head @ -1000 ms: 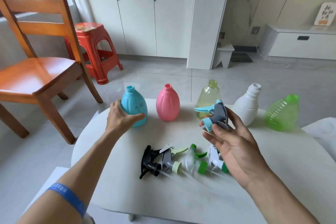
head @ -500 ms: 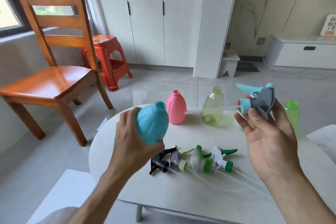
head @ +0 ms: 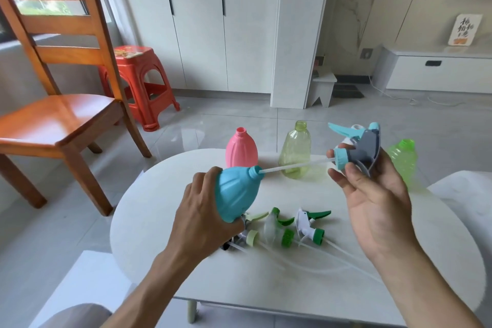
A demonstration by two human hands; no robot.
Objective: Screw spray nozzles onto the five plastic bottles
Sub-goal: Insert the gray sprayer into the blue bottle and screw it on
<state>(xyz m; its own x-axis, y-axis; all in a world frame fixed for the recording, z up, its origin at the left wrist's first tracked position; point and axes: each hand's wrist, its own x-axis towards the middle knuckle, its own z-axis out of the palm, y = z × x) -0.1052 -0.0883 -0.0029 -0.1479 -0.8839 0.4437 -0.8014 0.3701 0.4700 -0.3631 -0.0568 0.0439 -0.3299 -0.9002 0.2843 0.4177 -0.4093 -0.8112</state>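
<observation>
**Blue bottle tipped sideways, dip tube now in its neck**

Blue bottle (head: 237, 192) sits off the table in the left hand (head: 205, 218), whose fingers wrap closed around its wide base; its neck points right, toward the other hand. Half a second ago the bottle was still upright-ish in that grip with the neck free, and the nozzle was held well apart from it. Now the white dip tube (head: 295, 165) spans the gap, its left tip just inside the bottle's mouth. The right hand (head: 372, 192) pinches the blue-grey spray nozzle (head: 359, 150) between thumb and fingertips (palm open toward the camera, trigger pointing left), with the collar not yet at the neck.

On the white table (head: 159, 261), the pink bottle (head: 241, 148) and the clear yellow-green bottle (head: 296, 152) stand at the far side as before, and the bright green bottle (head: 402, 160) shows at far right behind the right hand. Spare nozzles (head: 287, 229) lie near the left hand, partly hidden by it.
</observation>
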